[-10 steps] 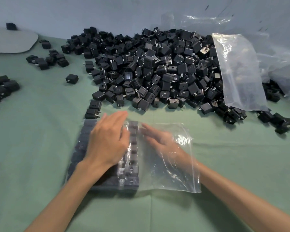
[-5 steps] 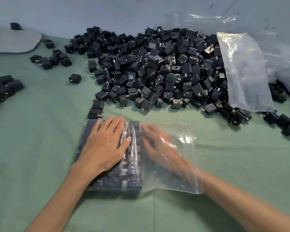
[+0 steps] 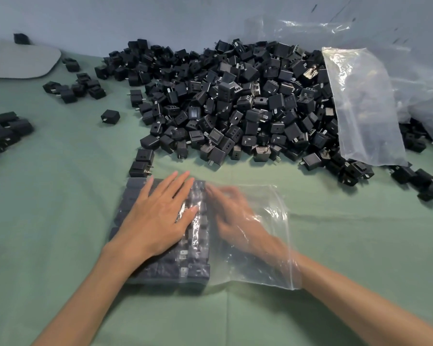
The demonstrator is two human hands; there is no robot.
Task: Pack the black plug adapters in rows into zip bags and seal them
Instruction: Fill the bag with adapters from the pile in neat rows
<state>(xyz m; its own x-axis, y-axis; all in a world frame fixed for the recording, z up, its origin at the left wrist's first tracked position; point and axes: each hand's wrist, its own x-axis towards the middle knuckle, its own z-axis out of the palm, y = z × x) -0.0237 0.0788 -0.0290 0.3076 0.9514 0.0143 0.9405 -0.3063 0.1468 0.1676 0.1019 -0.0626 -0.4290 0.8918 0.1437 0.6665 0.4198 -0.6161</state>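
Note:
A clear zip bag [image 3: 268, 260] lies flat on the green cloth in front of me, its left part filled with rows of black plug adapters [image 3: 198, 248]. My left hand [image 3: 158, 218] presses flat on top of the packed rows from outside the bag, fingers straight. My right hand [image 3: 233, 216] is inside the bag through its right opening, fingers stretched against the last row of adapters; it is blurred behind the plastic. A big heap of loose black adapters [image 3: 235, 103] fills the table's far middle.
Two loose adapters [image 3: 141, 162] lie just beyond the bag's far left corner. An empty clear bag [image 3: 365, 106] leans on the heap's right side, more plastic behind it. Small adapter clusters sit at far left [image 3: 5, 133] and back left [image 3: 75, 88]. A grey pad [image 3: 18, 61] lies back left.
My left hand has flattened onto the packed rows. My right hand has slid left inside the bag, up against the last row of adapters.

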